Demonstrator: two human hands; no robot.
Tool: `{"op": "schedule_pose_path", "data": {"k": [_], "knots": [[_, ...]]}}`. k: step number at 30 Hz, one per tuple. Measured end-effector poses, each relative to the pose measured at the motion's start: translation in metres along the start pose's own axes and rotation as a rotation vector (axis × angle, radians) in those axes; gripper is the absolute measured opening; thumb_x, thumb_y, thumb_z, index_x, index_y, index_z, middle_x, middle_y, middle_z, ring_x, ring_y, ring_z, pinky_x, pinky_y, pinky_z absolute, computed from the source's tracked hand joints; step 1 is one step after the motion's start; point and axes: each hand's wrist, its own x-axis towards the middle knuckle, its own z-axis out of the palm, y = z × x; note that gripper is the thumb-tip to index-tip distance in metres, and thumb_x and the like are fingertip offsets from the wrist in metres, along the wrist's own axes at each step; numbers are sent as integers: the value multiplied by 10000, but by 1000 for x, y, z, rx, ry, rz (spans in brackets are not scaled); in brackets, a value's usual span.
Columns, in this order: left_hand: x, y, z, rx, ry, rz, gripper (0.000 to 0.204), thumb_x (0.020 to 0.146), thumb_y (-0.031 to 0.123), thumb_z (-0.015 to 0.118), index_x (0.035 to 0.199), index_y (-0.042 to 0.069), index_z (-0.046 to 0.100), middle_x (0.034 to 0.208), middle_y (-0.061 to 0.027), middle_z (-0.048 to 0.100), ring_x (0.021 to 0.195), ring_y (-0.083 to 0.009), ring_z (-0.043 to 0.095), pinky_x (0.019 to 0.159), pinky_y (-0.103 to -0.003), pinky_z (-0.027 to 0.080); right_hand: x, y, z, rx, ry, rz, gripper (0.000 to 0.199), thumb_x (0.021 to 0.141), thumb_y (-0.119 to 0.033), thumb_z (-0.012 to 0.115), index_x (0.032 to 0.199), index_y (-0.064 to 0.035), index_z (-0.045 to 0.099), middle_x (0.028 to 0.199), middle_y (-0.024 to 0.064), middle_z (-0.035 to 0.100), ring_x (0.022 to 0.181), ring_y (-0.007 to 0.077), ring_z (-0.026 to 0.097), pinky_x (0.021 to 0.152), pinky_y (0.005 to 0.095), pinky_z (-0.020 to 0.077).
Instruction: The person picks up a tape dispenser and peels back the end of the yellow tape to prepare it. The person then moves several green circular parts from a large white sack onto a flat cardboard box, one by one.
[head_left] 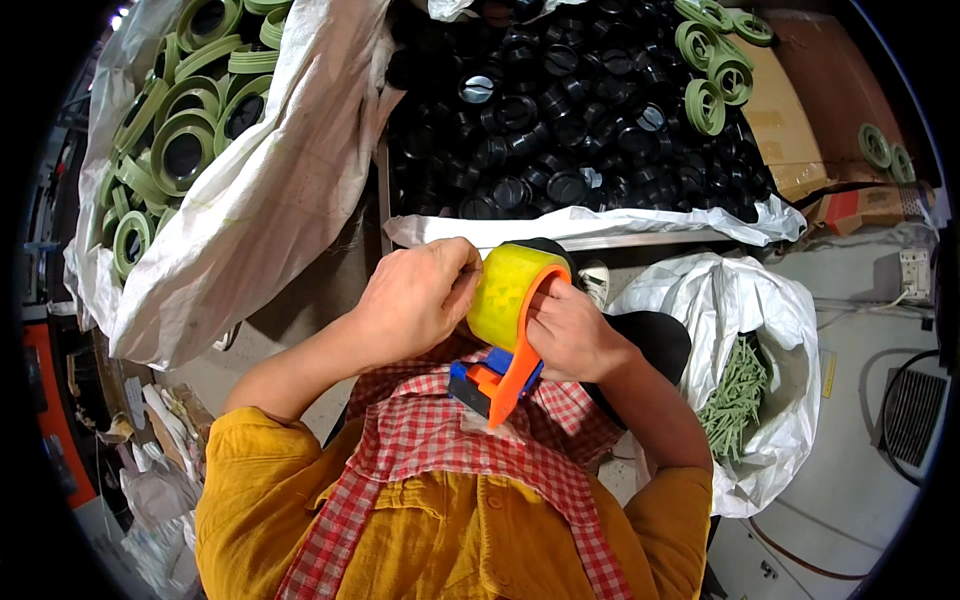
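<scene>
In front of my lap is an orange tape dispenser (pixel 513 386) with blue and black parts at its lower end. A wide roll of yellow tape (pixel 505 298) is fitted on it. My right hand (pixel 575 332) is closed round the dispenser's orange frame, its fingers reaching into the ring. My left hand (pixel 425 296) is closed too, its bent fingers and thumb pressed on the left side of the roll. Its fingertips are partly hidden, so whether a loose tape end is pinched there cannot be seen.
Round black plastic parts (pixel 565 187) fill a lined bin ahead. A white sack (pixel 260 225) at far left holds green rings (pixel 183 150); more green rings (pixel 705 107) lie at the bin's right. A white bag (pixel 790 330) at right holds thin green pieces (pixel 735 400).
</scene>
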Motion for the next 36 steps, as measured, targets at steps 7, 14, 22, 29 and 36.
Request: {"op": "schedule_pose_path", "data": {"k": [7, 14, 22, 29, 36], "knots": [[4, -7, 0, -561, -154, -310, 174, 933, 151, 558, 890, -18, 551, 652, -63, 557, 565, -146, 529, 530, -306, 429, 0, -2, 2, 43, -21, 43, 441, 565, -120, 730, 970, -4, 599, 972, 106, 621, 938, 256, 591, 846, 390, 412], [4, -9, -4, -912, -279, -538, 146, 965, 164, 534, 931, 23, 550, 642, 24, 505, 551, -44, 455, 490, -203, 355, 3, -1, 1, 139, -20, 79, 520, 541, -120, 738, 1026, 0, 594, 1033, 133, 609, 1006, 305, 570, 873, 396, 408], [2, -17, 8, -1078, -172, -444, 117, 970, 132, 533, 943, 18, 541, 791, -2, 553, 695, -62, 520, 608, -213, 432, -3, 1, 2, 146, -46, 122, 499, 654, -228, 740, 1082, -18, 593, 1048, 131, 608, 1005, 305, 572, 891, 419, 402], [3, -4, 5, -295, 4, -151, 119, 847, 20, 628, 896, -18, 527, 798, -111, 563, 718, -241, 569, 670, -324, 465, -3, 2, 4, 148, 0, 99, 389, 593, -154, 737, 927, -32, 578, 847, 84, 574, 803, 260, 554, 739, 364, 397], [0, -3, 17, -104, 124, -31, 146, 784, -10, 631, 885, -10, 526, 808, -186, 560, 755, -377, 579, 652, -384, 467, 0, 1, 7, 89, -57, 139, 422, 612, -150, 729, 976, -23, 558, 846, 89, 568, 818, 272, 554, 766, 367, 396]]}}
